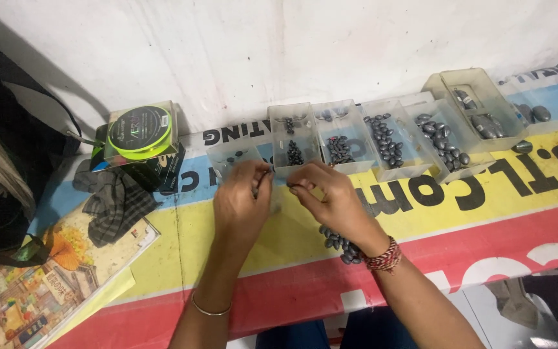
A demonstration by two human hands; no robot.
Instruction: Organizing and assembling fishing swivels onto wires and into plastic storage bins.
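1. My left hand [240,197] and right hand [327,197] meet fingertip to fingertip, both pinched on something too small to make out, just in front of the row of clear plastic trays [350,139].
2. A loose heap of dull grey oval sinkers [340,244] lies under my right wrist, unsorted.
3. The trays already hold sinkers graded small to large, leftmost nearly empty.
4. The spool of bright green line [140,132] sits boxed at left, near a checked cloth [114,203].
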